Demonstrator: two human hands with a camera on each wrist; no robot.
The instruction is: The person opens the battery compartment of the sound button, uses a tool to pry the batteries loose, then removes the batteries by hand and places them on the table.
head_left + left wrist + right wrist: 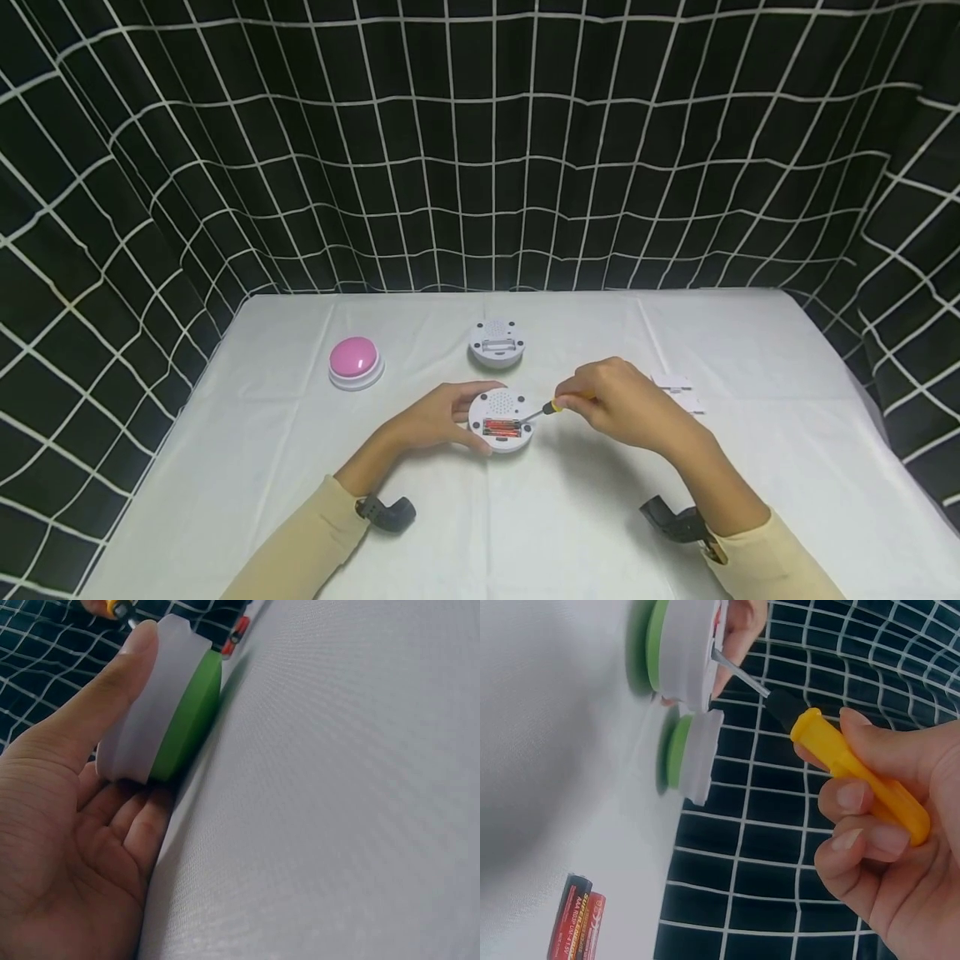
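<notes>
A round white buzzer button (501, 402) lies upside down on the table, its green top (187, 712) facing the cloth. Red batteries (501, 427) sit in its uncovered compartment. My left hand (435, 417) holds the buzzer by its side, thumb nearer me and fingers round the far side. In my right hand (618, 404) is a screwdriver with a yellow handle (862, 776), gripped between thumb and curled fingers. Its thin metal shaft (739, 671) slants down to the right end of the battery compartment. The exact contact of the tip is too small to tell.
Behind stands a second upturned white buzzer (497, 343) with an uncovered compartment. A pink-topped buzzer (355, 360) stands upright at the back left. White flat pieces (678, 392) lie beyond my right hand. Two loose AAA batteries (576, 919) lie on the white cloth.
</notes>
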